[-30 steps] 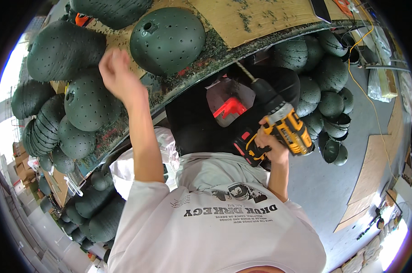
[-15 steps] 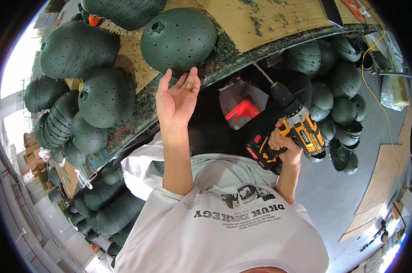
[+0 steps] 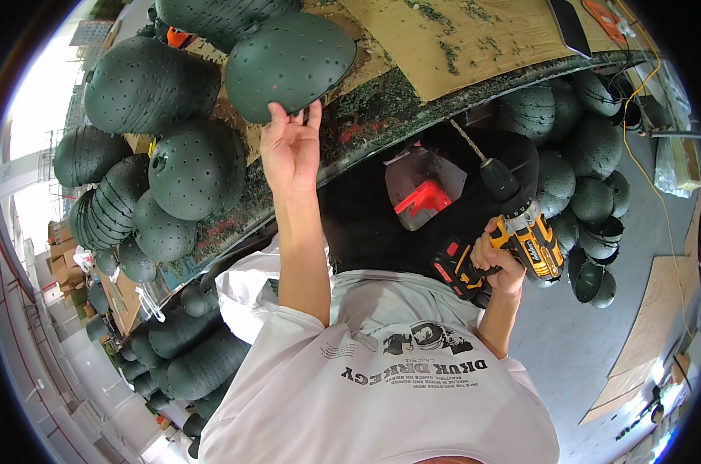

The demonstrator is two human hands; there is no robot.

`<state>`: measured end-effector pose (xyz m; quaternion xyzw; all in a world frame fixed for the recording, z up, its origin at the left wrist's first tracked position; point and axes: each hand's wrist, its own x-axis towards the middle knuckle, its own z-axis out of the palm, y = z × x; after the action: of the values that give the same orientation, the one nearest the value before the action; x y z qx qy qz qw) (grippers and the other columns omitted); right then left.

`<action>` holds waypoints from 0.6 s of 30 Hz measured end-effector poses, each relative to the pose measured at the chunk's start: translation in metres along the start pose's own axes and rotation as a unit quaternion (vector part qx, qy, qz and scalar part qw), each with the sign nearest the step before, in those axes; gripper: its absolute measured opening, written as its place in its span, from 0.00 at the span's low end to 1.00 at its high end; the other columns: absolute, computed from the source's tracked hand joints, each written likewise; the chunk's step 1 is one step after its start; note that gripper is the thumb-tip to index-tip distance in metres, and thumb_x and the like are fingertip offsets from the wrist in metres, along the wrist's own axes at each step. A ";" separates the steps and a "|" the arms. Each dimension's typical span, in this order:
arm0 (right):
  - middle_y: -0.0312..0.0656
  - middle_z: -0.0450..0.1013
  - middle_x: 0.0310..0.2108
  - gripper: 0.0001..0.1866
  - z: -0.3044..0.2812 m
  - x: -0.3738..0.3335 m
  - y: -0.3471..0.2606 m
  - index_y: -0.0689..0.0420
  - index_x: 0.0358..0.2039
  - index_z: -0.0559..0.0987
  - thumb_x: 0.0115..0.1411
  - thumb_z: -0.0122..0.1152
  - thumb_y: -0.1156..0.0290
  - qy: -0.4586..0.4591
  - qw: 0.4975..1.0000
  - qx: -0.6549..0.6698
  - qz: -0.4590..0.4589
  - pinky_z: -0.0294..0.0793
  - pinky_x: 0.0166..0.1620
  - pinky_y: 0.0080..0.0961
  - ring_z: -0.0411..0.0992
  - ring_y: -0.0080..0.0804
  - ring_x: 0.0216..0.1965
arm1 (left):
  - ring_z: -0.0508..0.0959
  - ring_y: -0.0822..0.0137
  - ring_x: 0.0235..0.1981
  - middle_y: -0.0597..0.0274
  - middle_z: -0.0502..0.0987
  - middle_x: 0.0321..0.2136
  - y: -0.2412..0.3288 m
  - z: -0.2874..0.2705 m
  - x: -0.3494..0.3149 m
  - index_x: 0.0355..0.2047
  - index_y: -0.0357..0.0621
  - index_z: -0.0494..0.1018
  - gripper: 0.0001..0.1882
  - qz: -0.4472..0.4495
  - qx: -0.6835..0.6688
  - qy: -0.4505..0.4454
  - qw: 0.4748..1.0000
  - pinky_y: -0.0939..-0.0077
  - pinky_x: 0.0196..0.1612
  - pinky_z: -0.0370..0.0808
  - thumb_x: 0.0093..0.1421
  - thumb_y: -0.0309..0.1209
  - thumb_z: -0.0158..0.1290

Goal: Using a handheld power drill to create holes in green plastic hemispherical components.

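Observation:
A dark green plastic dome (image 3: 287, 62), dotted with small holes, rests at the bench's near side with its right rim tipped up. My left hand (image 3: 291, 155), palm up, grips its near rim with thumb and fingertips; part of the fingers is hidden behind the dome. In my right hand (image 3: 499, 259) is a yellow and black cordless drill (image 3: 524, 232), held by its handle off the bench edge. Its long spiral bit (image 3: 468, 141) points up and left, touching nothing.
Stacked green domes (image 3: 149, 85) crowd the bench's left. More domes (image 3: 590, 147) are piled below at right. Green shavings cover the bench edge and cardboard (image 3: 412, 46). A phone (image 3: 569, 27) lies at the far right, near a yellow cable (image 3: 635, 158). A red object (image 3: 422, 203) sits below the bench.
The dome has tilted and shifted slightly left, turning its large top hole out of sight. My left hand has closed on its rim. The drill stays in my right hand, slightly lower.

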<state>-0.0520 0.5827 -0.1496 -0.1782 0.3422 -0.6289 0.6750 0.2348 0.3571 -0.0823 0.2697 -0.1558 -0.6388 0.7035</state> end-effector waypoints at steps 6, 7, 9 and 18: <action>0.33 0.60 0.17 0.24 0.003 -0.001 -0.003 0.63 0.50 0.67 0.52 0.58 0.73 -0.008 1.000 -0.008 -0.007 0.57 0.24 0.24 0.58 0.23 0.17 | 0.71 0.59 0.61 0.58 0.76 0.56 0.017 -0.017 -0.006 0.54 0.38 0.73 0.16 -0.063 -0.068 -0.088 0.992 0.52 0.67 0.66 0.68 0.30 0.53; 0.33 0.60 0.17 0.23 0.004 0.000 -0.003 0.63 0.49 0.67 0.52 0.58 0.73 -0.015 1.000 -0.005 -0.008 0.57 0.24 0.24 0.58 0.22 0.17 | 0.71 0.59 0.61 0.58 0.76 0.56 0.022 -0.023 -0.002 0.54 0.38 0.73 0.16 -0.066 -0.074 -0.087 0.991 0.52 0.67 0.66 0.68 0.30 0.53; 0.34 0.62 0.19 0.22 0.002 0.000 -0.001 0.65 0.48 0.69 0.52 0.59 0.74 -0.016 1.000 -0.002 -0.005 0.60 0.25 0.24 0.60 0.23 0.18 | 0.72 0.59 0.60 0.55 0.75 0.57 0.029 -0.037 0.010 0.54 0.36 0.72 0.14 -0.168 -0.094 -0.113 0.975 0.59 0.61 0.71 0.71 0.28 0.47; 0.33 0.62 0.19 0.22 0.014 -0.003 0.002 0.65 0.49 0.69 0.52 0.58 0.75 -0.015 0.998 -0.064 -0.002 0.60 0.25 0.23 0.59 0.23 0.18 | 0.75 0.62 0.49 0.59 0.76 0.50 0.048 -0.030 0.042 0.57 0.32 0.67 0.18 -0.155 0.212 -0.001 0.965 0.62 0.57 0.72 0.72 0.31 0.47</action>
<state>-0.0411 0.5836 -0.1402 -0.2311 0.3708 -0.6045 0.6661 0.2966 0.3233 -0.0840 0.4328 -0.2441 -0.6928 0.5226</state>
